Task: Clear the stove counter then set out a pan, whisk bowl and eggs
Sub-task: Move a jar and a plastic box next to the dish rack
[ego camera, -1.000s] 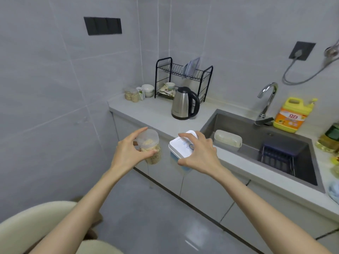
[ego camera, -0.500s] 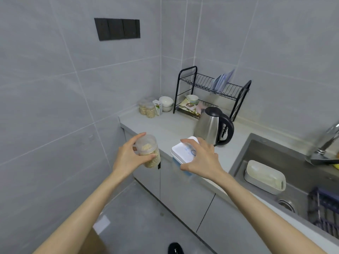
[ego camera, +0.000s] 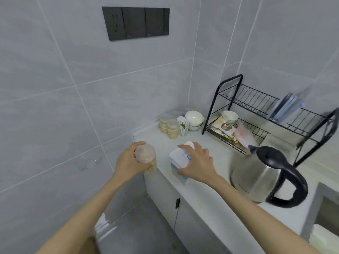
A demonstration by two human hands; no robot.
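Over grey counter (ego camera: 207, 173), left hand (ego camera: 128, 163) gripping clear jar (ego camera: 145, 158) (grainy contents); right hand (ego camera: 199, 165) clasping white box (ego camera: 178, 165)

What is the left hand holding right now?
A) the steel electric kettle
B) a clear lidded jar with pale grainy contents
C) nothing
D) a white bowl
B: the left hand is wrapped around the clear lidded jar, pale grainy contents visible through its wall, while the steel electric kettle stands untouched on the counter and the right hand grips a white lidded container.

Kettle (ego camera: 260, 175) right of box (ego camera: 178, 162); rack (ego camera: 256, 114) behind.
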